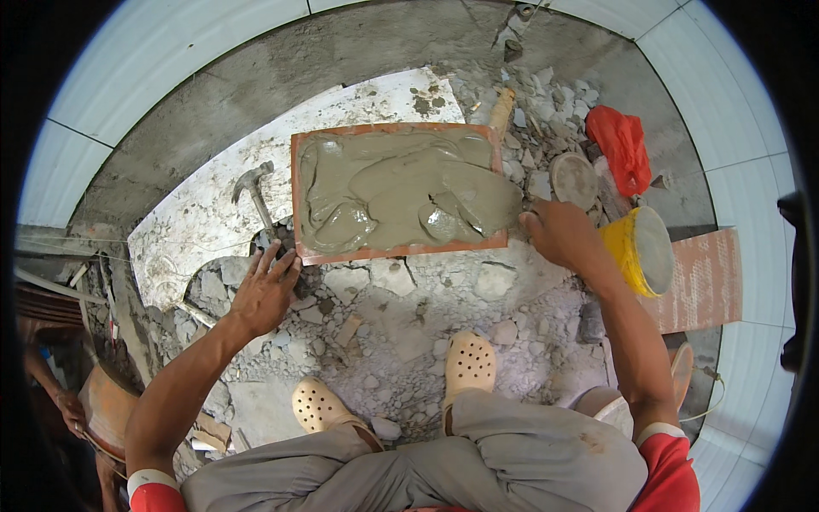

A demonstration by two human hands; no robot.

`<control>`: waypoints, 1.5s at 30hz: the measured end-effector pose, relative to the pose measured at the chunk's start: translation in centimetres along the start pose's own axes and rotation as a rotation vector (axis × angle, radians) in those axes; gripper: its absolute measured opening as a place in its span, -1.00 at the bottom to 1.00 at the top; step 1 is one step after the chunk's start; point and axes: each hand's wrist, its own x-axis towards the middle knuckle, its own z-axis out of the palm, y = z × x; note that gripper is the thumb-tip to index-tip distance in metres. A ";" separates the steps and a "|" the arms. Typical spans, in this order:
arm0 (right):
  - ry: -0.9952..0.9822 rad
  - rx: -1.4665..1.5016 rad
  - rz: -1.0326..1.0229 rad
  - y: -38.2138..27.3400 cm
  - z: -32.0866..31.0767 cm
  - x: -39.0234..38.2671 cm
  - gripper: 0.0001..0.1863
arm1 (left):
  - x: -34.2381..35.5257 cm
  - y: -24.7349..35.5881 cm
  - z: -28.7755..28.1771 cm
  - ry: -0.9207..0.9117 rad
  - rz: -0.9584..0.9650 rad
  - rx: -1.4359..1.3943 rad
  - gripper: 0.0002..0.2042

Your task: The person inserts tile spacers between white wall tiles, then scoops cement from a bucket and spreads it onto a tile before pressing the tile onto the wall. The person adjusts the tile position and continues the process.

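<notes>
I see the mortar-covered tile (397, 192) lying flat on the rubble, just beyond both clogs. My left hand (263, 292) rests open-fingered at the tile's near left corner, just short of the hammer (254, 192). My right hand (559, 232) meets its right edge, fingers curled; whether they actually pinch it I cannot tell. A yellow bucket (640, 249) stands right of the tile.

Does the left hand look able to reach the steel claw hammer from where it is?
Probably yes: the left hand rests just below the steel claw hammer, whose handle lies exposed on the pale slab, nothing between.
</notes>
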 end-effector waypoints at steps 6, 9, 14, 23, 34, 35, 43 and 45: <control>0.235 -0.152 0.008 1.8 2.2 1.5 -0.68 | 0.1 0.0 0.2 0.023 0.015 0.021 -0.36; 0.206 -0.116 0.033 2.5 1.6 2.4 -0.65 | 0.1 0.0 0.1 0.026 0.013 0.021 -0.36; -0.193 0.382 0.232 4.0 -1.9 1.0 -0.58 | 0.3 0.0 0.2 0.007 0.000 0.016 -0.37; -0.191 0.471 0.181 6.2 -1.6 2.5 -0.56 | 0.4 0.0 0.5 0.035 0.018 0.014 -0.37; -0.021 -0.125 -0.199 5.6 0.4 -0.9 -0.63 | 0.8 -0.1 1.0 0.077 0.046 0.014 -0.31; 0.036 -0.152 -0.190 5.4 0.4 -1.2 -0.64 | 0.8 -0.1 1.0 0.055 0.025 0.015 -0.31; 0.180 -0.274 -0.020 3.0 -1.4 -1.7 -0.67 | 0.9 0.0 0.7 0.007 0.009 0.032 -0.35; 0.203 -0.200 -0.101 2.3 -0.8 -1.1 -0.69 | 1.0 -0.1 0.8 0.000 0.013 0.027 -0.36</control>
